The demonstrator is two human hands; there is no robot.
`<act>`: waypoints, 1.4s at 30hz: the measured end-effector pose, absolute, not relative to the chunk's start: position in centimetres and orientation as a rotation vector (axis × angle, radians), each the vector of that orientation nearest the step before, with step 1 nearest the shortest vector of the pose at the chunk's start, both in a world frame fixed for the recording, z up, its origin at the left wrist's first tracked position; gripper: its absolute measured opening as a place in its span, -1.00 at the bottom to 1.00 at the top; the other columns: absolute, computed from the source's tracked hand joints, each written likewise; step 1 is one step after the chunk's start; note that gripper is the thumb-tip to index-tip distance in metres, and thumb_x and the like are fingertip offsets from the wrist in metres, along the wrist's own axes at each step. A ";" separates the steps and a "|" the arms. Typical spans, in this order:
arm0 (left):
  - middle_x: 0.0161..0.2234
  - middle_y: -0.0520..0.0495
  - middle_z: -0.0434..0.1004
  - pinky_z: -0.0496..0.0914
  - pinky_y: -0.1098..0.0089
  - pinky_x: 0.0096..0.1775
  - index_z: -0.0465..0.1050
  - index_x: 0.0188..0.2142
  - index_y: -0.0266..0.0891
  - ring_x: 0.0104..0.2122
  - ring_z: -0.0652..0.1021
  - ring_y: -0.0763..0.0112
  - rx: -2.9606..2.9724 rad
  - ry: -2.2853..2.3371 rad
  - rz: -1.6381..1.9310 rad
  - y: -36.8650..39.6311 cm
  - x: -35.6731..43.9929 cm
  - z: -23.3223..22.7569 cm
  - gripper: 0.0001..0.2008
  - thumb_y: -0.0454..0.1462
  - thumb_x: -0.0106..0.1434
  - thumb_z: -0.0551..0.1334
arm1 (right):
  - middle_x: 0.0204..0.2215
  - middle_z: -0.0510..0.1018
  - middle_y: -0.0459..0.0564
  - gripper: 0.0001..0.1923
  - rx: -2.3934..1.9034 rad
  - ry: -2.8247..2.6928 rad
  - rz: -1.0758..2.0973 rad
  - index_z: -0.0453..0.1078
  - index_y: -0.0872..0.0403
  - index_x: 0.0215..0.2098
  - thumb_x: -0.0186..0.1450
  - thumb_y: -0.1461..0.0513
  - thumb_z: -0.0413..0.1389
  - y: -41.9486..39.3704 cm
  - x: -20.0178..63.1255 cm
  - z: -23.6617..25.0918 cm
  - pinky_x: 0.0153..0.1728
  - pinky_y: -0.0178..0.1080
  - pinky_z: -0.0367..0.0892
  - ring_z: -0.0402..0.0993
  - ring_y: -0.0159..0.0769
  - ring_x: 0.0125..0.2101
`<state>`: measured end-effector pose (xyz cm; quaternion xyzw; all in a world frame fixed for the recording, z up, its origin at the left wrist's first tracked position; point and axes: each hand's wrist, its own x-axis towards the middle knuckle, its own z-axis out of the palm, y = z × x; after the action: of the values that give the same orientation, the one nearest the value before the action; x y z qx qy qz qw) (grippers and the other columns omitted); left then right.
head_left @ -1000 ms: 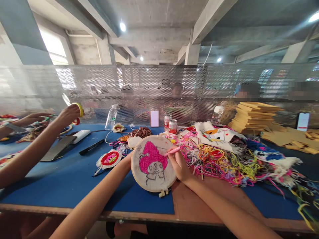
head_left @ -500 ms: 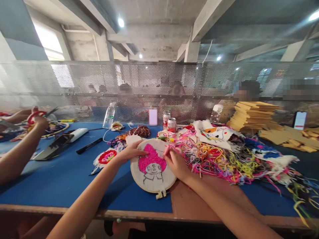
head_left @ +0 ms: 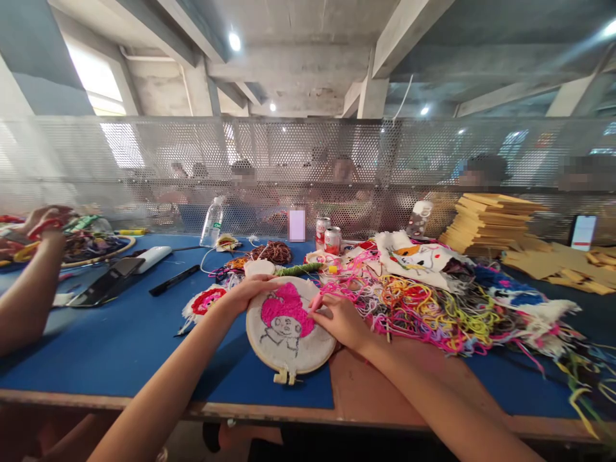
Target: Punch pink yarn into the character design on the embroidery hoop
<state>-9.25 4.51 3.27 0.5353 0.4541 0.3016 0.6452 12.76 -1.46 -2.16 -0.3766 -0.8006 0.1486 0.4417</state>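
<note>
A round wooden embroidery hoop [head_left: 289,328] lies nearly flat on the blue table mat [head_left: 120,346]. Its cloth shows a cartoon figure with a pink tufted hood. My left hand [head_left: 245,290] grips the hoop's upper left rim. My right hand [head_left: 339,319] rests at the hoop's right edge and holds a pink punch needle [head_left: 316,301] with its tip on the pink patch.
A heap of coloured yarn [head_left: 433,308] spreads to the right. A small red and white tufted patch [head_left: 206,301], a black marker [head_left: 174,280], a phone [head_left: 103,289], two cans [head_left: 328,237] and a water bottle [head_left: 212,223] lie behind. Another person's hand [head_left: 43,224] works at far left. A perforated metal screen [head_left: 308,173] closes the back.
The hoop has been lowered from tilted up to almost flat on the mat and turned slightly. My left hand moved from behind it to its top rim. The neighbour's arm dropped.
</note>
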 end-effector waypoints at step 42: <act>-0.24 -0.05 0.52 0.43 0.33 -0.22 0.40 -0.10 -0.26 -0.26 0.51 0.27 1.783 0.995 0.978 4.4 -9.1 4.0 -0.45 -0.23 -0.15 0.38 | -0.37 0.38 -0.02 -0.85 -0.790 -2.088 0.375 0.23 0.07 -0.30 0.36 0.24 -0.14 -2.2 15.3 -0.5 -0.29 -0.24 0.25 0.33 -0.32 -0.36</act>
<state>-9.07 4.43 4.04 0.7128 0.3980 0.3912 0.4248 15.32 -2.18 -0.48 -0.3159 -0.8348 0.1501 0.4251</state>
